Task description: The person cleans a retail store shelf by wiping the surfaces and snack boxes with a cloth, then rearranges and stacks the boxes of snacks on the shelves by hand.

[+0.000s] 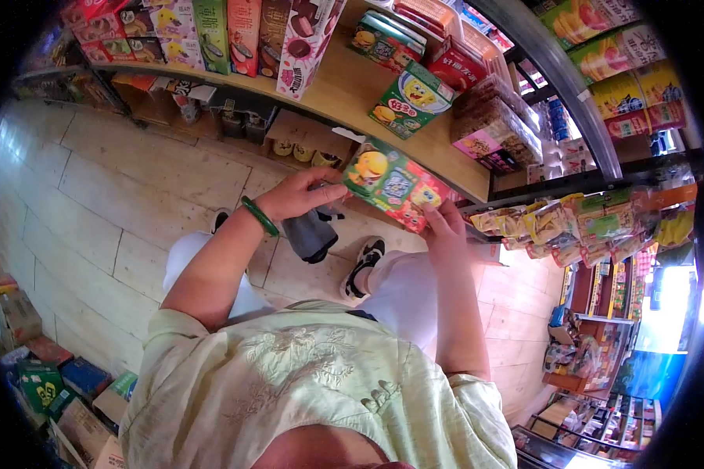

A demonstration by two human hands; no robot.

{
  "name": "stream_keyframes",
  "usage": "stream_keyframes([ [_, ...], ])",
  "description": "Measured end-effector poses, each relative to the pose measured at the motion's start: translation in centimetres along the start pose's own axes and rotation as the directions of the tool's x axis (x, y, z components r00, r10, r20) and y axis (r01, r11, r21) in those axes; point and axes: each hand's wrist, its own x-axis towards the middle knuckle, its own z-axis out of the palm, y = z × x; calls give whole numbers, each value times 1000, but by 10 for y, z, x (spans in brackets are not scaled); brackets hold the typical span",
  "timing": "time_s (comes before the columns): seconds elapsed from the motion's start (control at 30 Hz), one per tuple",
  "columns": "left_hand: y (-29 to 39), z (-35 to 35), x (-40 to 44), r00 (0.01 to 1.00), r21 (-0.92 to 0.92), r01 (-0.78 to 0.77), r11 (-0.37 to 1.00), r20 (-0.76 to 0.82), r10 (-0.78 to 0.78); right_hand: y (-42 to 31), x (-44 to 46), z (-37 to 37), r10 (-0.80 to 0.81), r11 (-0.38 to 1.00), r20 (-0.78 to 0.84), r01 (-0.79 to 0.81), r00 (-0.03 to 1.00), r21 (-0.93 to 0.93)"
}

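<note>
L hand [301, 194] + R hand [446, 225] both clamped on box [391, 184], one per end, apart from each other. L thumb on L end of box; L fingers partly hidden. R thumb + fingers pinch lower R edge. Box = flat, green/red, printed face up to cam, slightly tilted, in the air by front edge of shelf [332, 92].

Gray cloth [311, 234] hangs from/under L hand, below box; can't tell exactly how it's gripped. Green bangle [259, 216] on L wrist.

On shelf, just past box: green carton [411, 100] w/ yellow cartoon char. Red carton [455, 66] behind it, clear-wrapped packs [499, 125] to R. Tall pink/white carton [308, 45] further L, at end of a row of upright cartons [211, 37].

Under shelf: open tray [311, 134] w/ small round items, too small to ID. R side: bagged snacks [559, 223] in a row. Tiled floor [133, 227] below; misc. boxes [77, 379] lower L.
</note>
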Motion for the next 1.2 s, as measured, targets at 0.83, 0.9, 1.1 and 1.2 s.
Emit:
stream_keyframes([
  [0.83, 15, -23, 4, 938, -310, -14, 951, -332, -94, -7, 148, 26, -259, 898, -26, 231, 966, -375],
  [0.9, 15, -20, 8, 946, -341, -8, 940, -306, -103, -7, 137, 10, -309, 889, -48, 270, 950, -369],
  [1.1, 7, -10, 11, 943, -191, 1, 982, -327, -65, -12, 108, -78, -415, 810, -101, 316, 904, -495],
  [1.2, 4, -9, 11, 944, -146, -21, 989, -329, -28, -14, 105, -121, -417, 803, -158, 281, 895, -526],
])
